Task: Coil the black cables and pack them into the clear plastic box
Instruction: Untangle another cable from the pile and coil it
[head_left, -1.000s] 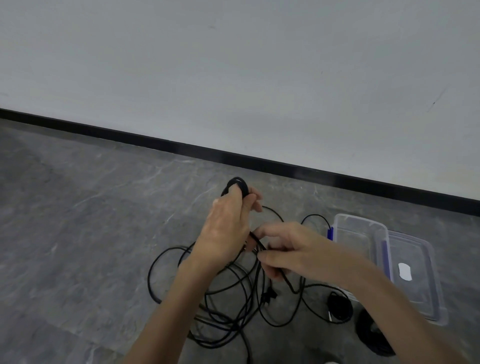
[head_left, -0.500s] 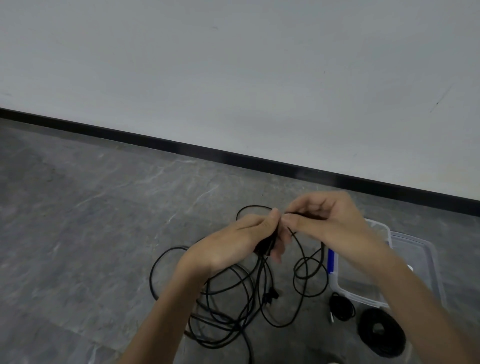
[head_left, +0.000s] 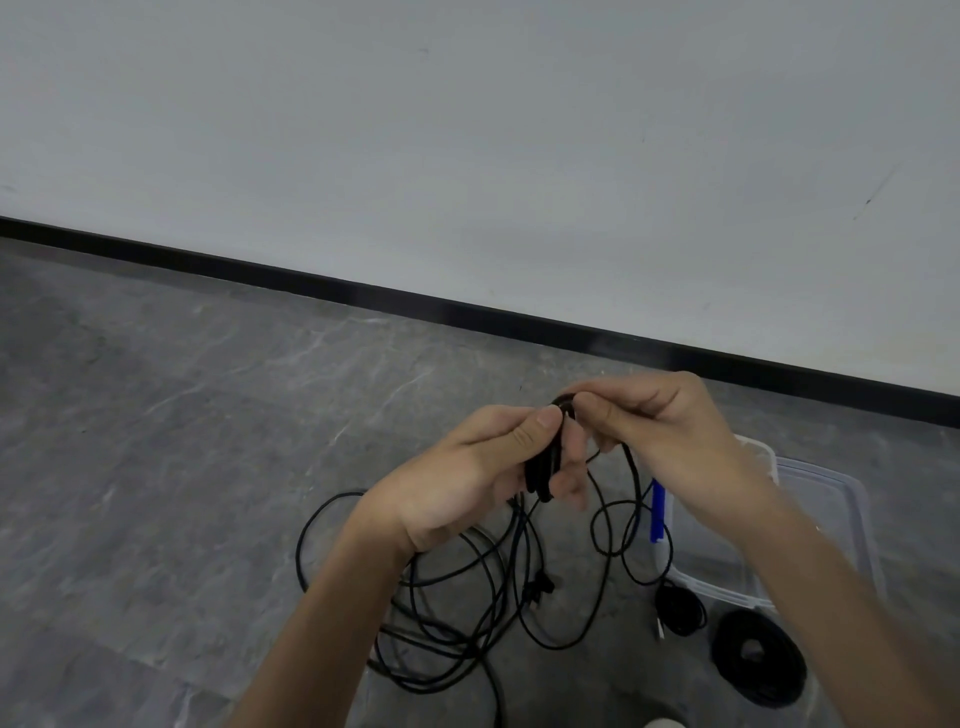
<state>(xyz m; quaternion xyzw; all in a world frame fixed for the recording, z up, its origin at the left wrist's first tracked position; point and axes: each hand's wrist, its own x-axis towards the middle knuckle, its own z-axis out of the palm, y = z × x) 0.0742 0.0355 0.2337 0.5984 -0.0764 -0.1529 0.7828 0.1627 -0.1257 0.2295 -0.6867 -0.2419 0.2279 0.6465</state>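
The left hand (head_left: 467, 483) grips a small bunch of black cable (head_left: 545, 467). The right hand (head_left: 670, 436) pinches its top loop. The rest lies on the floor (head_left: 208, 467), left of the clear box (head_left: 717, 590)

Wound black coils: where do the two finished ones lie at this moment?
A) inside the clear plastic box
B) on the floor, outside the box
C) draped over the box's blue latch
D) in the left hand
B: the small coil and the larger coil both lie on the grey floor, just in front of the near wall of the clear plastic box, not inside it.
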